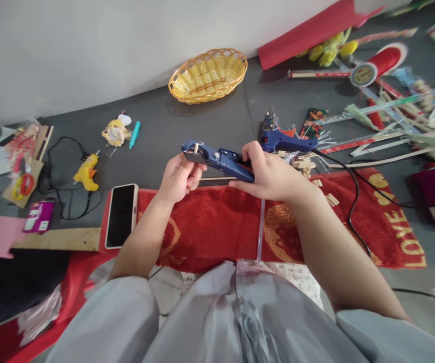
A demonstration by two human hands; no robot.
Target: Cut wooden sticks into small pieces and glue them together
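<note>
My right hand (pixel 264 171) is wrapped round the handles of a blue hand cutter (pixel 221 161), held over the near edge of the table. Between the cutter's jaws a short end of a pale wooden stick (pixel 196 147) stands up. My left hand (pixel 179 176) is closed just below the jaws, its fingers pinching that stick; most of it is hidden. A thin pale strip (pixel 219 178) shows under the cutter, between the hands. Beneath both arms lies a red towel (pixel 209 217). Several short cut wooden pieces (pixel 303 165) lie beside my right wrist.
A blue glue gun (pixel 287 140) with a black cord rests beyond my right hand. A wicker basket (pixel 207 75) stands by the wall. On the left are a phone (pixel 121 216), a yellow glue gun (pixel 86 172) and scissors (pixel 22 185). A red ribbon spool (pixel 379 64) and sticks crowd the right.
</note>
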